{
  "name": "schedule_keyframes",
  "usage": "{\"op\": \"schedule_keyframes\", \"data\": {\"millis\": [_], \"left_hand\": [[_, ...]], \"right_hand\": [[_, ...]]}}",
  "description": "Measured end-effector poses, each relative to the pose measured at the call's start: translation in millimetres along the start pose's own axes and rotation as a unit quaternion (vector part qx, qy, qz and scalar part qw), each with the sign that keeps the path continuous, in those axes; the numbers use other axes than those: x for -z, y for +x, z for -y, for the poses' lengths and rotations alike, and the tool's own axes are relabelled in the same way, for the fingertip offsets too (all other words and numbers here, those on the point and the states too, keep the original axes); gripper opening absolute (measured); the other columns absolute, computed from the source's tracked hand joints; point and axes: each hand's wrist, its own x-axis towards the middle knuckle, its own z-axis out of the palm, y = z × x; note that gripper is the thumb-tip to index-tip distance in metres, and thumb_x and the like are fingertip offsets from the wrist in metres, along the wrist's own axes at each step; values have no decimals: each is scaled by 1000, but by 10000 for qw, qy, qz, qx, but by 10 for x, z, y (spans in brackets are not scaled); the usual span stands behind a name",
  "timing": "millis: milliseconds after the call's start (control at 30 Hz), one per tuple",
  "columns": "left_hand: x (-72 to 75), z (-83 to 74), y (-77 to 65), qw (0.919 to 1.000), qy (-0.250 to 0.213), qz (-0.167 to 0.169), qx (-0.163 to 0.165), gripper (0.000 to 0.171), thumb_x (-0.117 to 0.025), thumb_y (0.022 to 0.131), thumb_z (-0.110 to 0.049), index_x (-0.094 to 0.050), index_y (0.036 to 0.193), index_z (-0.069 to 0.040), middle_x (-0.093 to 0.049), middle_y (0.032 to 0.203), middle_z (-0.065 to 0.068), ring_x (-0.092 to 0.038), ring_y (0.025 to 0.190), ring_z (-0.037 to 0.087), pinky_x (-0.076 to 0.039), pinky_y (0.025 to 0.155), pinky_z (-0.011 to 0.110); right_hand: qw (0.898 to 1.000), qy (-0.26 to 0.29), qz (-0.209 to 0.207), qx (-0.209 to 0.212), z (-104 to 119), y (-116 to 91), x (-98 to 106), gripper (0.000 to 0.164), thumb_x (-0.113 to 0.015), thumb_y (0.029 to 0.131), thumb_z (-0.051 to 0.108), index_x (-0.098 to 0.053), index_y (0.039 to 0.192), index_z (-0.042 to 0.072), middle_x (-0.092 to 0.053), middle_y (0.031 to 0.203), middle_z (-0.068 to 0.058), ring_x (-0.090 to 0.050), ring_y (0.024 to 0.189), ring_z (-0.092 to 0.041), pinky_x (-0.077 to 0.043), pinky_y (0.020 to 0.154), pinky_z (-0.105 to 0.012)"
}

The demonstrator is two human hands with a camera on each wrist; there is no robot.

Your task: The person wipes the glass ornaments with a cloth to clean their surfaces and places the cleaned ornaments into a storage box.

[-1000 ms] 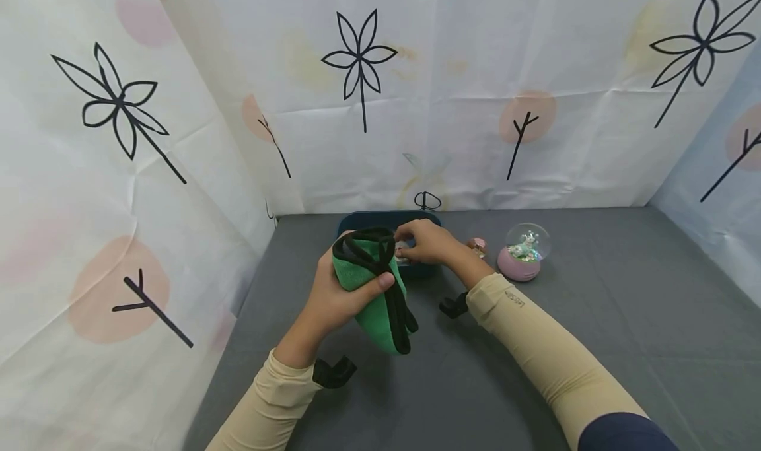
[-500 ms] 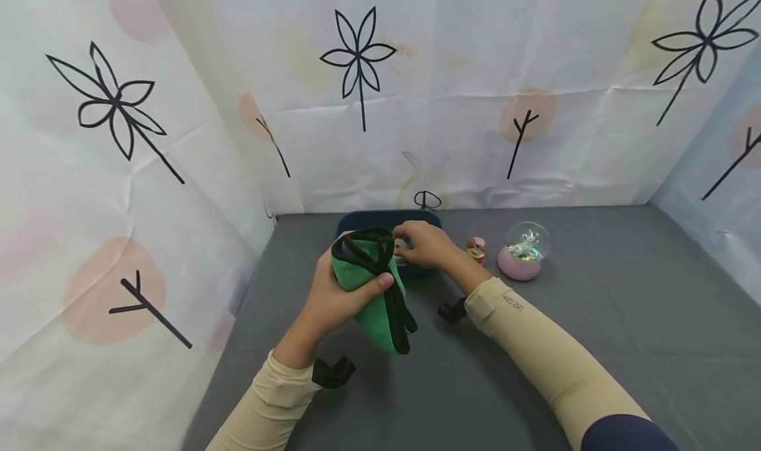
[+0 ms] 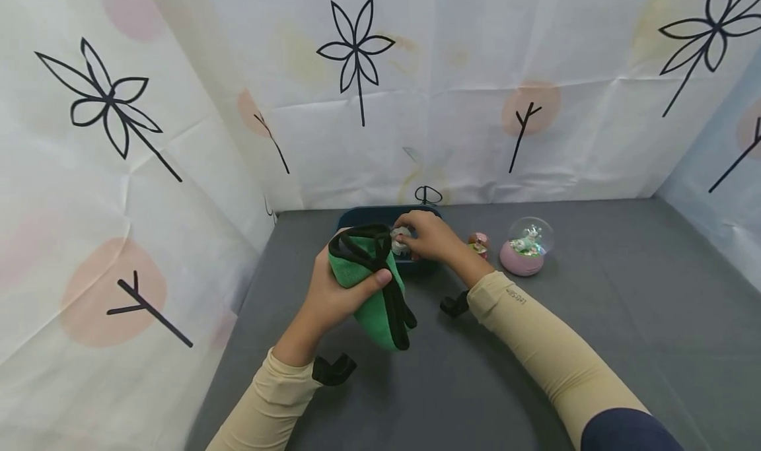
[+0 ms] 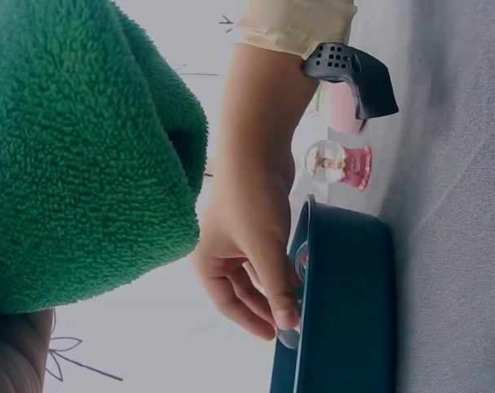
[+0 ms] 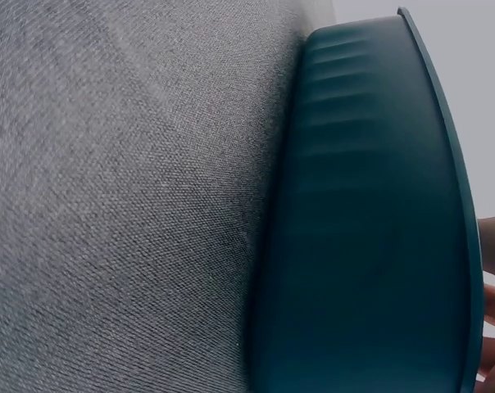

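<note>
My left hand (image 3: pixel 333 299) holds a folded green towel (image 3: pixel 376 322) with black edging, thumb pressed over its front. The plush green side fills much of the left wrist view. My right hand (image 3: pixel 436 236) reaches over the dark teal tub (image 3: pixel 368 214) at the back. Its thumb and fingers pinch a small whitish, clear-domed snow globe (image 3: pixel 399 242), partly covered by the fingers. In the left wrist view the thumb tip is right at the tub's rim. Another small round item (image 4: pixel 301 262) shows inside the tub. Fingers of the right hand appear behind the tub wall (image 5: pixel 379 246) in the right wrist view.
Right of the tub stands a small snow globe with a red base (image 4: pixel 358 166). Farther right is a larger snow globe with a pink base (image 3: pixel 523 259). Grey cloth covers the table (image 3: pixel 464 385); white printed sheets (image 3: pixel 440 107) hang behind and at the sides.
My right hand has risen slightly, and more of the whitish globe shows between its fingers. My left hand keeps its grip on the towel. The head view has tilted slightly downward.
</note>
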Motion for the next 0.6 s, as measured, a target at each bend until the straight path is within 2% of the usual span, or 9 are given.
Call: {"op": "schedule_keyframes", "data": {"millis": [267,600], "left_hand": [[-8,-12,1,10000,-84,49,-13,51,-86,92,-29,-64,134,-14,-70,119,8,-74,100,22,-65,88,38],[-18,-26,-9,9998,-178,94,78,51,-87,91,-26,-63,134,-14,-69,119,6,-74,101,23,-65,88,38]], "right_hand": [[9999,-9,142,54,33,-25,-7,31,-72,104,23,-71,131,8,-70,129,-14,-69,115,-31,-59,98,-50],[9980,-602,191,38,73,-20,-23,26,-76,101,28,-74,121,11,-73,122,-11,-70,112,-27,-59,96,-46]]}}
